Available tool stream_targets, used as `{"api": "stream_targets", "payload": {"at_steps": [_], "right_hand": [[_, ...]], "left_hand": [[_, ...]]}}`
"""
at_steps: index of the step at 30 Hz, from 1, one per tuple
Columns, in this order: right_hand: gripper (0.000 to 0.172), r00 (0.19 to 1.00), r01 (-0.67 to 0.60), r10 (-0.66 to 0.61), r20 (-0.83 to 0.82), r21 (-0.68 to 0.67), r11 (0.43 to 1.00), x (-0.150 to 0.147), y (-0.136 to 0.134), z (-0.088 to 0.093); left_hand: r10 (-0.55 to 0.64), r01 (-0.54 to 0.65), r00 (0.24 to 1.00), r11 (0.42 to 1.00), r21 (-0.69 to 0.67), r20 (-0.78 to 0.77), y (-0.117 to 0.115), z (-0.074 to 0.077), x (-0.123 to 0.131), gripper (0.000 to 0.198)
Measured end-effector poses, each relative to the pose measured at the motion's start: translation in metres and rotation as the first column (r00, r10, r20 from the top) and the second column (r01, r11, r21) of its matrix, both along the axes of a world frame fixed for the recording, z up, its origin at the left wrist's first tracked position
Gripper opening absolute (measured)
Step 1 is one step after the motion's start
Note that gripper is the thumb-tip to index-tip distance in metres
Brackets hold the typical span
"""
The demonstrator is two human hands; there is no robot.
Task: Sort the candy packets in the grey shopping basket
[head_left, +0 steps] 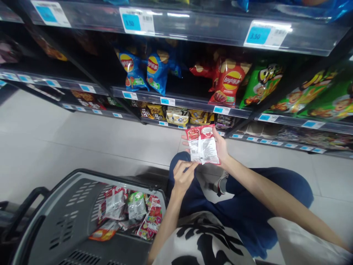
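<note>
A small red and white snack packet lies across my right hand, its printed back facing up. The fingers of that hand show past the packet's left edge and the thumb rests along its right side. My left hand is closed in a pinch at the packet's lower left corner. Both hands are above my bent knees, in front of the lowest shelf. To the left, a grey shopping basket holds several snack packets, red, green, silver and orange.
Shelves with a clear price-tag rail run across the front. Blue chip bags, a red chip bag and green snack bags stand on the middle level. Small yellow packets sit lower. Pale floor tiles lie between basket and shelves.
</note>
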State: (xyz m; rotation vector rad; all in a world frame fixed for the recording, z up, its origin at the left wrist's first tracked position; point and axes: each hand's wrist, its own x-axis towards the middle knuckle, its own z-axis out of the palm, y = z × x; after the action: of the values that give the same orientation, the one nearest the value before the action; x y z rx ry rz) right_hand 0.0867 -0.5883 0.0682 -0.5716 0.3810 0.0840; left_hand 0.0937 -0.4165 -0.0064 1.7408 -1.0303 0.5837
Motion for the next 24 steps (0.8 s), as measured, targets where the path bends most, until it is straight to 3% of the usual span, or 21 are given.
{"api": "stream_targets", "payload": {"at_steps": [9,24], "right_hand": [[0.066,1.0,-0.008,0.008,0.006,0.0,1.0,-0.0001,-0.0003,-0.0008],[0.066,1.0,0.007,-0.009,-0.03,-0.088,0.996,0.0002,0.0018,-0.0004]], "left_hand": [[-0.013,0.013,1.0,1.0,-0.008,-0.014,0.0003,-0.0011,-0.0007,0.05],[0.037,-0.036,0.999,0.999,0.025,-0.025,0.0,-0.0032,-0.0021,0.036]]}}
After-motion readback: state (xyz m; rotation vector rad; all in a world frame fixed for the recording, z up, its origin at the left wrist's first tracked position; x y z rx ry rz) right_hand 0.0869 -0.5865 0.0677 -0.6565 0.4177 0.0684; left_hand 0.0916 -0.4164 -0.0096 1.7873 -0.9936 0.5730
